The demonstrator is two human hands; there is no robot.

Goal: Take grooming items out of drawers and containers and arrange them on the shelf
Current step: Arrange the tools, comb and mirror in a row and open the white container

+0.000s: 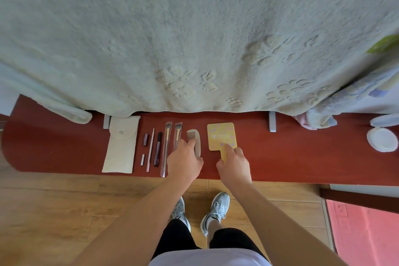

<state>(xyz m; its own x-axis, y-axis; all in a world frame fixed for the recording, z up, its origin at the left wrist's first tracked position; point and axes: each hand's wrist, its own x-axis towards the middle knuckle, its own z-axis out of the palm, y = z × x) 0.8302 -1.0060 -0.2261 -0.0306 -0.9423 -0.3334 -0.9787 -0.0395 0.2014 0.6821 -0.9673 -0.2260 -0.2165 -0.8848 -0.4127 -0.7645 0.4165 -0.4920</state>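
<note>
At 2 o'clock a green shape [384, 44] is blurred and cut by the edge, so it cannot be identified. At 3 o'clock the compact lid [385, 120] is clipped too. Toward 6 o'clock the left hand [184, 161] covers the near end of the comb [194, 136], and the right hand [234, 165] covers the handle of the mirror [221, 136] — its grip cannot be told. The blanket [194, 39] hides the back of the shelf [291, 153].

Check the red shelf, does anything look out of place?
The round white case sits open at the far right of the shelf, well apart from the neat row that ends at the yellow mirror.
</note>
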